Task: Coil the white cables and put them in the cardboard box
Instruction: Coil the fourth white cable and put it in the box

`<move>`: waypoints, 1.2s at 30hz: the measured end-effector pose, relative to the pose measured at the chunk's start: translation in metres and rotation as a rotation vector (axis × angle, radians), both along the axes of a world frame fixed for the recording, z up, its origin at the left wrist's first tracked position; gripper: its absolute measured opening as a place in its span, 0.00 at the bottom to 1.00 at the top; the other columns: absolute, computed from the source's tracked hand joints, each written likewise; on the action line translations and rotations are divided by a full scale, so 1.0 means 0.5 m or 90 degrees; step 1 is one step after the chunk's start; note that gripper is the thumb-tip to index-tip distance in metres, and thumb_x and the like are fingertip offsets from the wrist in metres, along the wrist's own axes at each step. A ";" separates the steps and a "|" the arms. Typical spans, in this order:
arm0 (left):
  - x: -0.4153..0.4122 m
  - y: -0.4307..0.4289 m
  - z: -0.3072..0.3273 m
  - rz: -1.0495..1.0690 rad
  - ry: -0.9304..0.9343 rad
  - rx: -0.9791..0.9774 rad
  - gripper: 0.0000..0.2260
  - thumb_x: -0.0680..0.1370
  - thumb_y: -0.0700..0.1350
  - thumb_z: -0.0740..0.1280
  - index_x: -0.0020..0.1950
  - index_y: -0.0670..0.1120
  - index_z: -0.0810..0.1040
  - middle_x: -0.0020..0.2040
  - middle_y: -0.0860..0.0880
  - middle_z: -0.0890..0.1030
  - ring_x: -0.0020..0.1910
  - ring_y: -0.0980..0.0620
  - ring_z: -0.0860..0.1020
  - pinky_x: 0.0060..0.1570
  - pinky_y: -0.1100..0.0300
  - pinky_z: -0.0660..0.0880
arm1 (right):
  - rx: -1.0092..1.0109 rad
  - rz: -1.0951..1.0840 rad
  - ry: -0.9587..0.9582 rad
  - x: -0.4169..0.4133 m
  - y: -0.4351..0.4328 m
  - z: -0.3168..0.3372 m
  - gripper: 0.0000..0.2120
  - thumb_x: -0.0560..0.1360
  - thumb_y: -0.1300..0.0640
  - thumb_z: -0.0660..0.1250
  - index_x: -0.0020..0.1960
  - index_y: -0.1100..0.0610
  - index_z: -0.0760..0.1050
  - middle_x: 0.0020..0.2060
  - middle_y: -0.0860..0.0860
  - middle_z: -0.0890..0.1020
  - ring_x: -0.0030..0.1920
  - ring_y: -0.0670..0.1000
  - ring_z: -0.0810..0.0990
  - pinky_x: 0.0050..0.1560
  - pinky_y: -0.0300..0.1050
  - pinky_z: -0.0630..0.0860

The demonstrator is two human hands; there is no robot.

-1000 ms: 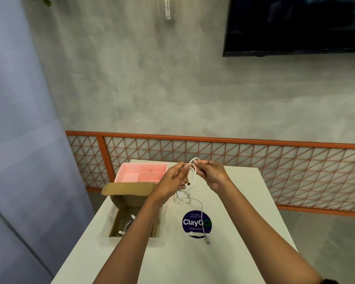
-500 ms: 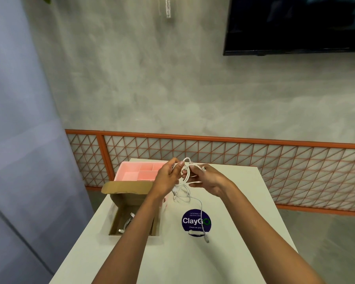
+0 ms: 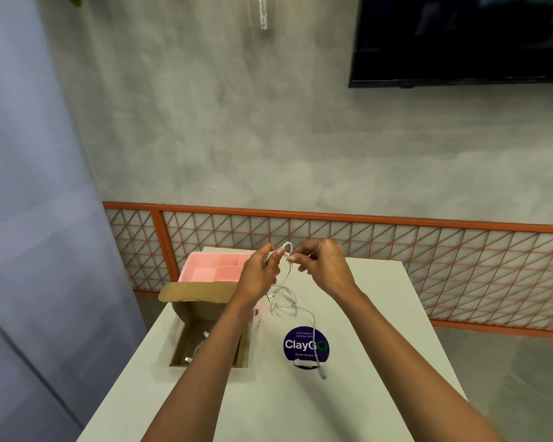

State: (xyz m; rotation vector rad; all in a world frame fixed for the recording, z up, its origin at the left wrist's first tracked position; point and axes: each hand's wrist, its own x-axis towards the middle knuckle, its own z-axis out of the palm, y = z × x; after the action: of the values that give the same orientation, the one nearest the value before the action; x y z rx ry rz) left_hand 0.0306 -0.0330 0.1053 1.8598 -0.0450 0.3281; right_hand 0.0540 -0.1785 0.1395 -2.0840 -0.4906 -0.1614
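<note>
A white cable point(image 3: 288, 301) hangs in loops between my hands above the table's far half. My left hand point(image 3: 260, 275) grips the gathered loops, and my right hand point(image 3: 323, 266) pinches a strand beside them. The loose end trails down over a round blue sticker to a plug point(image 3: 323, 374) on the tabletop. An open cardboard box point(image 3: 186, 342) stands at the table's left edge under my left forearm. Another white cable point(image 3: 199, 347) lies inside it, partly hidden by the arm.
A pink compartment tray point(image 3: 211, 266) sits behind the box at the far left of the white table point(image 3: 380, 330). The round blue sticker point(image 3: 305, 344) lies mid-table. An orange lattice rail point(image 3: 428, 244) runs behind the table, and a dark screen point(image 3: 460, 39) hangs on the wall.
My hands have drawn slightly apart and the right hand has lifted, pulling a strand over the loops. The trailing plug end stays on the table by the sticker.
</note>
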 end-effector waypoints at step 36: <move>-0.019 -0.008 0.021 -0.148 0.104 -0.504 0.12 0.83 0.43 0.54 0.45 0.41 0.72 0.29 0.52 0.70 0.29 0.57 0.63 0.37 0.65 0.66 | 0.740 0.011 0.497 -0.002 -0.008 0.001 0.07 0.79 0.58 0.62 0.45 0.60 0.74 0.32 0.51 0.84 0.32 0.42 0.83 0.33 0.46 0.82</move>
State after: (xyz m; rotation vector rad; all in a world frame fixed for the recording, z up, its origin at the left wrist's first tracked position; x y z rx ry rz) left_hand 0.0212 -0.0369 0.1156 1.0754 -0.0155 0.0131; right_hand 0.0528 -0.1826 0.1400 -0.8693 0.0963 0.3154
